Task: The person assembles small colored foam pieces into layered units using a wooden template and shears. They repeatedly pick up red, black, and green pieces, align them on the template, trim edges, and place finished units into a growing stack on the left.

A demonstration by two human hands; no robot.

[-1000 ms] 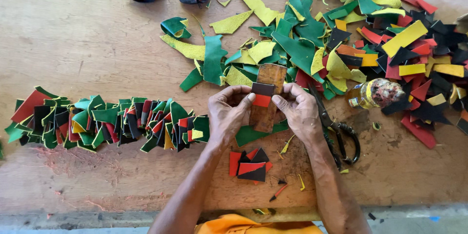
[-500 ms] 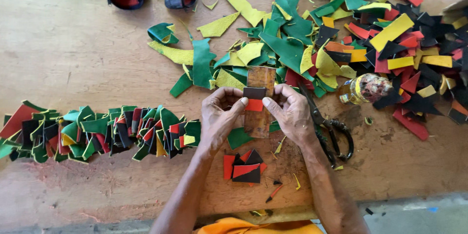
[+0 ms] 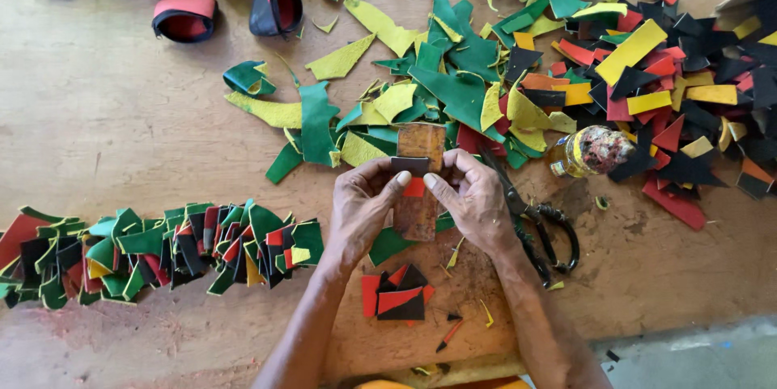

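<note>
While both thumbs press it from either side, the small black-and-red piece point(image 3: 410, 174) sits pinched between the left hand point(image 3: 363, 211) and right hand point(image 3: 473, 203), just above a brown block point(image 3: 419, 182) on the bench point(image 3: 121, 114). Scissors point(image 3: 538, 227) lie just right of the right hand; a chain of folded pieces point(image 3: 162, 251) stretches left of the left hand.

Small black-and-red leather piece point(image 3: 411, 174), pinched at both ends. Held flat above a brown block point(image 3: 419, 187). Centre of the wooden table point(image 3: 121, 122).

left hand point(image 3: 363, 209), right hand point(image 3: 476, 201) — pinching folded scrap point(image 3: 411, 172)
</note>
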